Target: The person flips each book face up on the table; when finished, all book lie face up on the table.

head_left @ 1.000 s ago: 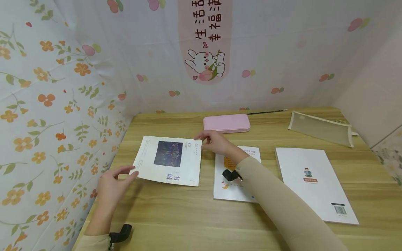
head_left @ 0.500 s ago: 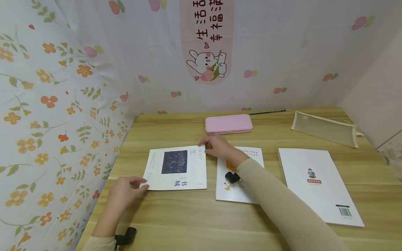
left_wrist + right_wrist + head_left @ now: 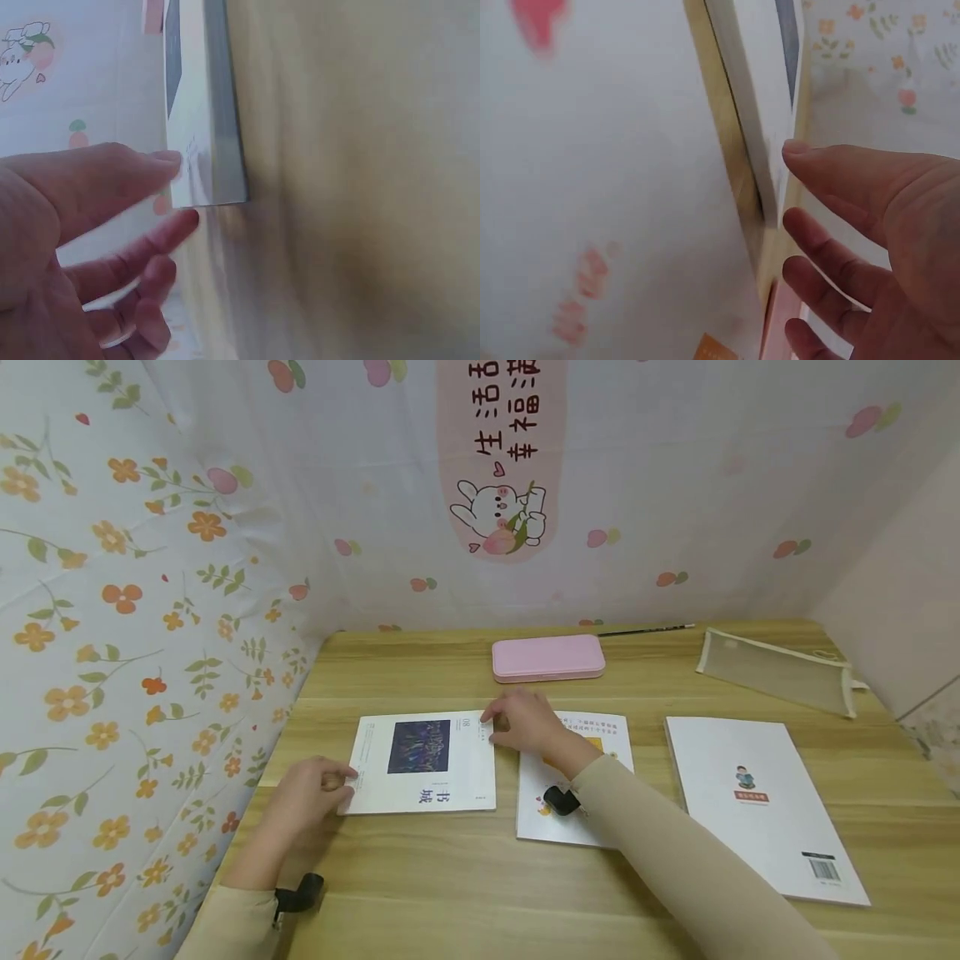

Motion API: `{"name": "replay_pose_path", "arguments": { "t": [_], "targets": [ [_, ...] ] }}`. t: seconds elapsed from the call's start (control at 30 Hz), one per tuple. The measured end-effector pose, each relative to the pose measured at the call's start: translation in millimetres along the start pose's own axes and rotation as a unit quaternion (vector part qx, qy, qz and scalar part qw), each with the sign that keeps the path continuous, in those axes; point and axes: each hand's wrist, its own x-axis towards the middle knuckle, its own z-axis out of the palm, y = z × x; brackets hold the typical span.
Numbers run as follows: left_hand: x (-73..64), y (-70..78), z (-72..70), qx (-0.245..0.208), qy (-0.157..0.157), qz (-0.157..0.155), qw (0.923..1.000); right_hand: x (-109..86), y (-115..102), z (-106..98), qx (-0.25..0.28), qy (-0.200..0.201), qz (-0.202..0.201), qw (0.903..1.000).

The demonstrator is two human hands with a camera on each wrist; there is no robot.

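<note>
A white book (image 3: pixel 420 764) with a dark picture on its cover lies flat on the wooden desk (image 3: pixel 450 877). My left hand (image 3: pixel 315 789) rests at its near left corner, thumb touching the cover and fingers loosely extended beside the edge. The left wrist view shows that hand (image 3: pixel 135 217) against the book's corner (image 3: pixel 206 172). My right hand (image 3: pixel 521 722) touches the far right corner with straight fingers. In the right wrist view the right hand (image 3: pixel 840 225) has its index fingertip against the book's edge (image 3: pixel 769 172). Neither hand holds anything.
A thin white booklet (image 3: pixel 600 739) lies partly under my right forearm. A larger white book (image 3: pixel 757 802) lies to the right. At the back are a pink case (image 3: pixel 547 657), a pencil (image 3: pixel 645 629) and a mesh pouch (image 3: pixel 776 671). Patterned cloth walls enclose the desk.
The white book was tilted up off the desk at the left; it has come down flat and shifted slightly right. Both hands followed its corners.
</note>
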Motion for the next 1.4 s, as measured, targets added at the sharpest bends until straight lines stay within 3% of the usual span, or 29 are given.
{"name": "replay_pose_path", "arguments": {
  "t": [0.2,0.37,0.67,0.93,1.13,1.4],
  "targets": [
    [39.8,0.8,-7.9,0.000,-0.025,0.011,0.9996,-26.5,-18,-2,0.000,-0.022,0.001,0.9997],
    [70.3,-5.3,-12.6,0.009,-0.042,0.046,0.9980,-46.2,-30,1,0.002,-0.031,-0.006,0.9995],
    [98.2,-12.5,-18.6,-0.004,-0.061,0.074,0.9954,-72.9,-51,10,-0.004,-0.028,-0.002,0.9996],
    [107.0,-16.2,-15.0,0.006,-0.051,0.081,0.9954,-83.4,-60,16,-0.048,-0.010,0.001,0.9988],
    [104.2,-21.6,-16.0,-0.003,-0.061,0.081,0.9949,-80.3,-61,19,-0.059,0.011,0.012,0.9981],
    [92.4,-33.2,-18.1,-0.036,-0.068,0.103,0.9917,-68.4,-54,14,-0.057,0.005,0.026,0.9980]
  ]
}}
